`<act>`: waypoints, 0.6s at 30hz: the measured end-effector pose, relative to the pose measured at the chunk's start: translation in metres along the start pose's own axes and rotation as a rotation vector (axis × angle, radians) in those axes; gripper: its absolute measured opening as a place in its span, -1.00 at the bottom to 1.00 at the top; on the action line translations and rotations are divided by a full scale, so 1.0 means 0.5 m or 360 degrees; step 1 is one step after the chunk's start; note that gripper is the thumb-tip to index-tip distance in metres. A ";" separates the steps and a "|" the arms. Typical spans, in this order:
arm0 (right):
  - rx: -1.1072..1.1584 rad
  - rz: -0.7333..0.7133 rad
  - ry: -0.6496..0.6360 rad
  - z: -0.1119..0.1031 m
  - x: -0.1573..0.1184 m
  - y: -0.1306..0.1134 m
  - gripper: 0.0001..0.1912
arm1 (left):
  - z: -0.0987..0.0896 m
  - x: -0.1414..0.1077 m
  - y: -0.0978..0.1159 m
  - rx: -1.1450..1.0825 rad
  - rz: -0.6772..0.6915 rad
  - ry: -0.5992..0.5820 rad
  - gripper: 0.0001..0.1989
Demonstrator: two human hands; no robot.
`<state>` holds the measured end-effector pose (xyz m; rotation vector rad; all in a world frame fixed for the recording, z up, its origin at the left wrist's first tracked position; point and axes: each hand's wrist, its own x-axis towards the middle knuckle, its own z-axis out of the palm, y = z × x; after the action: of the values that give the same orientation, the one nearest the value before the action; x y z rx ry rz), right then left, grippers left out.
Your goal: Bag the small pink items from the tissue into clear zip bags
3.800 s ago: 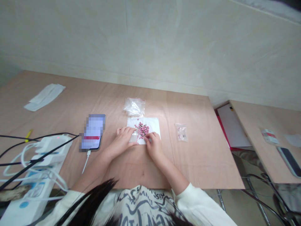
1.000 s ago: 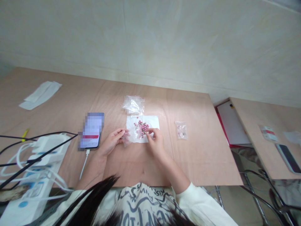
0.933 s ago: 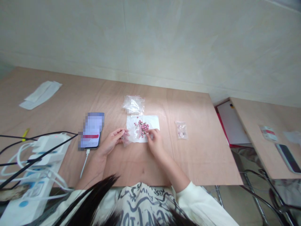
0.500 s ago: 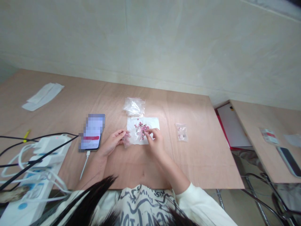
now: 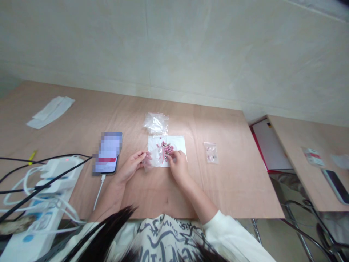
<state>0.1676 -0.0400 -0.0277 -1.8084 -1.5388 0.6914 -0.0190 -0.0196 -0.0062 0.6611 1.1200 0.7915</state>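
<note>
Between the thumb and fingers of my left hand (image 5: 134, 162) is a small clear zip bag (image 5: 155, 158), its open end with a red strip turned to the right. My right hand (image 5: 179, 165) has its fingertips pinched at the bag's mouth; what they hold, if anything, is too small to name. Just beyond the fingers lies a pile of small pink beads (image 5: 168, 148), with some darker pieces among them. The pile rests on a white sheet of paper (image 5: 178, 141), which the bag partly covers.
Clear zip bags (image 5: 156, 123) are stacked behind the paper. A filled zip bag (image 5: 211, 153) lies to the right. A phone (image 5: 107, 153) on a white cable is at left, near a power strip (image 5: 40, 218) with tangled cords. Folded white paper (image 5: 51, 112) lies at the far left.
My right hand has shifted slightly down and left, toward the bag's mouth. The left hand keeps its hold on the bag, and the view has moved a little.
</note>
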 end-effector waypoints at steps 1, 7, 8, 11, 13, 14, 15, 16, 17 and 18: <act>-0.0013 -0.0001 -0.0009 0.003 0.001 0.001 -0.92 | 0.000 0.000 0.002 0.0001 0.0002 0.0009 -0.84; -0.0054 -0.0028 -0.0020 0.006 0.012 -0.002 -0.95 | -0.003 0.003 0.009 0.0011 0.0005 0.0022 -0.82; -0.0061 -0.0022 -0.0013 0.006 0.013 -0.003 -0.95 | -0.003 0.004 0.008 0.0014 0.0001 0.0020 -0.82; -0.0082 0.0015 -0.0019 0.004 0.018 -0.011 -0.95 | -0.004 0.006 0.006 0.0015 -0.0004 0.0019 -0.82; -0.0092 0.0067 -0.0047 0.003 0.022 -0.017 -0.93 | -0.004 0.006 0.005 0.0009 -0.0007 0.0017 -0.82; -0.0099 0.0095 -0.0064 0.003 0.024 -0.019 -0.92 | -0.004 0.006 0.005 0.0005 -0.0007 0.0019 -0.82; -0.0107 0.0119 -0.0079 0.003 0.025 -0.021 -0.91 | -0.004 0.006 0.005 0.0002 -0.0005 0.0019 -0.82; -0.0114 0.0136 -0.0092 0.003 0.027 -0.023 -0.90 | -0.004 0.005 0.005 0.0000 -0.0003 0.0020 -0.83; -0.0118 0.0145 -0.0100 0.004 0.028 -0.024 -0.89 | -0.004 0.005 0.005 0.0001 0.0000 0.0023 -0.83; -0.0118 0.0147 -0.0106 0.005 0.029 -0.025 -0.90 | -0.005 0.005 0.005 0.0003 0.0002 0.0025 -0.83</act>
<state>0.1602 -0.0240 -0.0197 -1.9397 -1.5501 0.7539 -0.0212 -0.0161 -0.0062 0.6582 1.1345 0.7980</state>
